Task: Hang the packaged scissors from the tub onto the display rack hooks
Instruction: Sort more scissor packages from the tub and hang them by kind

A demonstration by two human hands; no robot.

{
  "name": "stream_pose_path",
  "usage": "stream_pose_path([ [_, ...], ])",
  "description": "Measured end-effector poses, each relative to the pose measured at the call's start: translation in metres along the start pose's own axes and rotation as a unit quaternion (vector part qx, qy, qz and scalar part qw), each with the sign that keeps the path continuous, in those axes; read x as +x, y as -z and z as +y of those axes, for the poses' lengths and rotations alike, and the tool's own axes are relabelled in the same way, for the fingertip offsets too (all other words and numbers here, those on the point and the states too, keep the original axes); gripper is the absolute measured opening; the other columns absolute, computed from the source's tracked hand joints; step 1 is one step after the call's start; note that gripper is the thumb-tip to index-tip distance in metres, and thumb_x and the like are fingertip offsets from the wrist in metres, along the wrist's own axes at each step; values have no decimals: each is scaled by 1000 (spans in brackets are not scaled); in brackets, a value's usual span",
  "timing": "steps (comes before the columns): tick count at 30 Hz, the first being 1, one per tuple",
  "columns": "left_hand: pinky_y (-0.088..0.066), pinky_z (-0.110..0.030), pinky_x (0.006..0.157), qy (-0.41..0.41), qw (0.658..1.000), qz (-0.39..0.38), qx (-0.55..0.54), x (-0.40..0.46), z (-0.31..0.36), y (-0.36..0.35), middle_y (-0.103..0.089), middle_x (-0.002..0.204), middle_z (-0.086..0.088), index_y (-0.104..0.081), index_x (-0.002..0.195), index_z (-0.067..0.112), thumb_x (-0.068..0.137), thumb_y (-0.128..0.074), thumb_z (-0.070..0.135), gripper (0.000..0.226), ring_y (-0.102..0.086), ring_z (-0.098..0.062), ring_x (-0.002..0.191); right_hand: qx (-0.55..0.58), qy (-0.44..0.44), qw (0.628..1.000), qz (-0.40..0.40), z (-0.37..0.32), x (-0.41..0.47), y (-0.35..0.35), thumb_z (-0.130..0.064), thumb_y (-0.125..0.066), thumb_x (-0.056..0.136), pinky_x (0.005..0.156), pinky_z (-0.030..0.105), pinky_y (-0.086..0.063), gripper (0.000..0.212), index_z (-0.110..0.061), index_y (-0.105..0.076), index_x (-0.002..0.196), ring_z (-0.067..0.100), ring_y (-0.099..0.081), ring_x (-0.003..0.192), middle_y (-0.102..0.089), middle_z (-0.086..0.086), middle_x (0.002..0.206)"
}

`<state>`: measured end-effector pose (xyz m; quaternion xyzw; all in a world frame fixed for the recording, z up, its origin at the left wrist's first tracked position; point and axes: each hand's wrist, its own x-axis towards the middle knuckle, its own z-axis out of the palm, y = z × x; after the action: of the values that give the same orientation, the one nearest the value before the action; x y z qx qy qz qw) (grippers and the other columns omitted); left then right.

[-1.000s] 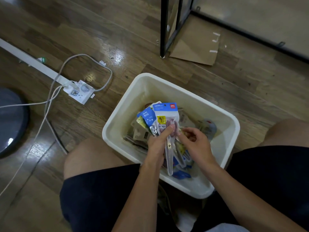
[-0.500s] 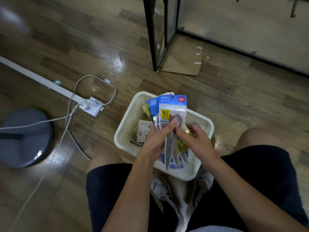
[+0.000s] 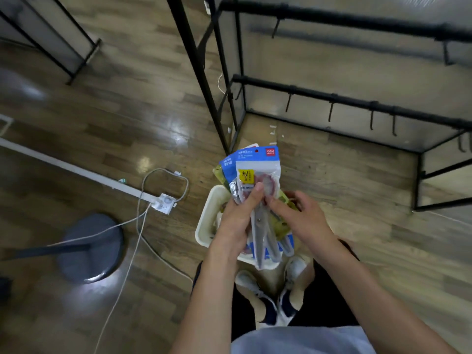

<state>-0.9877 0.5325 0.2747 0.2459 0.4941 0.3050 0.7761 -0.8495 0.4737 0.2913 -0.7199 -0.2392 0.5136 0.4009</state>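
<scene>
head view, centre of frame: left hand (image 3: 236,218) grips a fanned stack of scissor packs (image 3: 258,175), thumb pressed on the front pack; right hand (image 3: 298,215), fingers loosely bent, index tip touching the same pack; white tub (image 3: 205,226) beneath them; rack hooks (image 3: 331,112) upper right; power strip (image 3: 163,203) left

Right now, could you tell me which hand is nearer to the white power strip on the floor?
Left. The left hand, gripping the scissors packs, is on the side toward the power strip; the right hand is beyond the packs, farther away.
</scene>
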Motion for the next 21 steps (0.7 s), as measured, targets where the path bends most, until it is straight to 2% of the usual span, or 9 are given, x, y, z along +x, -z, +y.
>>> stream_pose_path([
  [3, -65, -39, 85, 1, 1000, -15, -8, -44, 43, -38, -81, 100, -9, -77, 108, 17, 87, -76, 23, 22, -78, -23, 89, 8, 25, 999, 24, -52, -42, 16, -48, -82, 84, 71, 33, -60, 30, -21, -73, 96, 13, -75, 80, -78, -5, 86],
  [6, -64, -41, 87, -2, 1000, -26, -14, -86, 83, -72, -81, 102, -9, -74, 114, 17, 80, -77, 25, 35, -79, -22, 86, 26, 39, 998, 42, -99, -76, 33, -48, -81, 85, 75, 39, -61, 32, -20, -73, 99, 18, -76, 84, -78, -1, 88],
  [13, -64, -47, 89, -44, 998, -48, 5, -146, 138, -141, -77, 114, -18, -67, 135, 6, 86, -75, 25, 54, -77, -31, 97, 24, 96, 993, 67, -177, -135, 82, -54, -78, 83, 64, 25, -61, 31, -31, -70, 100, 3, -73, 77, -75, -13, 87],
  [17, -67, -44, 83, -75, 994, -82, 5, -161, 152, -169, -80, 110, -15, -73, 123, 11, 81, -77, 27, 45, -78, -29, 94, 25, 125, 989, 78, -202, -156, 106, -55, -79, 83, 67, 28, -61, 32, -29, -71, 100, 6, -74, 78, -76, -12, 87],
  [19, -66, -40, 76, -79, 993, -85, 10, -165, 155, -179, -80, 109, -15, -75, 121, 12, 71, -86, 33, 55, -79, -28, 92, 18, 143, 986, 86, -209, -165, 115, -56, -78, 83, 68, 30, -62, 33, -28, -71, 100, 5, -73, 78, -76, -12, 87],
  [21, -65, -46, 82, -72, 993, -87, 17, -167, 155, -187, -77, 118, -20, -72, 129, 9, 59, -99, 42, 82, -78, -36, 101, -12, 157, 982, 101, -213, -173, 123, -61, -75, 83, 67, 29, -62, 34, -31, -70, 99, 0, -72, 77, -75, -15, 87],
])
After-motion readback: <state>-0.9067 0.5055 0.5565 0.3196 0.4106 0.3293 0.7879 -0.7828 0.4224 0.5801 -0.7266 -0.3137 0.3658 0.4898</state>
